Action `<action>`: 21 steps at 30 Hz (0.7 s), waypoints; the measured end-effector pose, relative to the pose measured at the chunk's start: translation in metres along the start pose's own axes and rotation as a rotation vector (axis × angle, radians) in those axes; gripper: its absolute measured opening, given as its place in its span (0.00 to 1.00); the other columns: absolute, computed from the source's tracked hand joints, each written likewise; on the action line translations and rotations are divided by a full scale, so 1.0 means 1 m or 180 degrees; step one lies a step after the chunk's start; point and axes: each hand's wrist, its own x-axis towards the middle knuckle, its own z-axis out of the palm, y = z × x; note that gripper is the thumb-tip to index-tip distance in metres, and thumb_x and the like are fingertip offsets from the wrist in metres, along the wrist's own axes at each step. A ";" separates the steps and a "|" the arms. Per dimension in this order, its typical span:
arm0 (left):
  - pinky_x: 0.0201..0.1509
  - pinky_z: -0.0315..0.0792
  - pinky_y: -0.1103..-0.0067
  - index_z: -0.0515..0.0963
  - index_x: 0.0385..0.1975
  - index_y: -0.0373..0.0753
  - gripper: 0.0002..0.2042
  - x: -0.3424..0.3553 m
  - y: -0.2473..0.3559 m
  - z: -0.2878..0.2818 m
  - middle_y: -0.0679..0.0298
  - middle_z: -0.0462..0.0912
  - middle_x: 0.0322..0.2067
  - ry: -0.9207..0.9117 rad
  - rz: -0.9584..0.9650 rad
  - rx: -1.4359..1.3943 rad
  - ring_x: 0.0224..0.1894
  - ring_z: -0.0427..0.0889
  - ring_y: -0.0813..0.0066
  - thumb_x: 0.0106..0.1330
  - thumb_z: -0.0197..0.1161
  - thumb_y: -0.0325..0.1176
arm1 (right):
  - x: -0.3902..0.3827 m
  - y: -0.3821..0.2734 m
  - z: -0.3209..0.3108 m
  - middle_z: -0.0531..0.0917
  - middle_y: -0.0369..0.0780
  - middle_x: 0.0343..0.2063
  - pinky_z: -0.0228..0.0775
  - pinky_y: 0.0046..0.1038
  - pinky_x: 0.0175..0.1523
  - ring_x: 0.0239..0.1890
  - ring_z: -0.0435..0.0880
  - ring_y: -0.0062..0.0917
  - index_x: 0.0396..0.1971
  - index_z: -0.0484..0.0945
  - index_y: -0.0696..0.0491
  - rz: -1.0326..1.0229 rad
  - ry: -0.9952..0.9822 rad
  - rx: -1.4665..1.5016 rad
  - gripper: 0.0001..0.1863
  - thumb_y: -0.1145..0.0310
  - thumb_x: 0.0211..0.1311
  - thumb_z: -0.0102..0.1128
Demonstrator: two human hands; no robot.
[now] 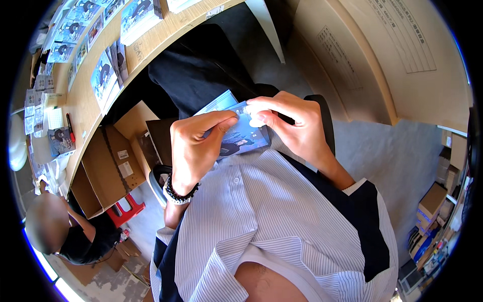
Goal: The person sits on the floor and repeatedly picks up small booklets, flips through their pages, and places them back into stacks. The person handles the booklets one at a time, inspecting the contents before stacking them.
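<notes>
Above my lap, a blue illustrated card or flat packet (245, 137) with a dark-haired drawn figure is held between my two hands. My left hand (193, 143), with dark and pale beads at its wrist, is closed, pinching the left edge between thumb and fingers. At the upper right corner, my right hand (297, 121) is closed in a pinch. Something small and whitish shows at its fingertips; I cannot make out what it is. Behind the held piece, another light blue card (217, 102) sticks out toward my dark trousers.
A curved-looking wooden table (138, 54) at upper left carries stacks of similar printed cards (104, 75). Below it stands an open cardboard box (108, 161). Large cartons (402, 60) rise at upper right. Another person (83, 234) sits at lower left by a red stool (126, 210).
</notes>
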 end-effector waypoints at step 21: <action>0.30 0.72 0.76 0.86 0.32 0.33 0.05 -0.037 0.014 -0.007 0.58 0.86 0.23 0.0019 0.0277 0.0115 0.23 0.82 0.68 0.60 0.73 0.28 | -0.005 -0.044 -0.002 0.85 0.39 0.28 0.73 0.26 0.33 0.29 0.82 0.26 0.48 0.85 0.56 -0.0411 -0.0339 -0.0129 0.19 0.81 0.53 0.70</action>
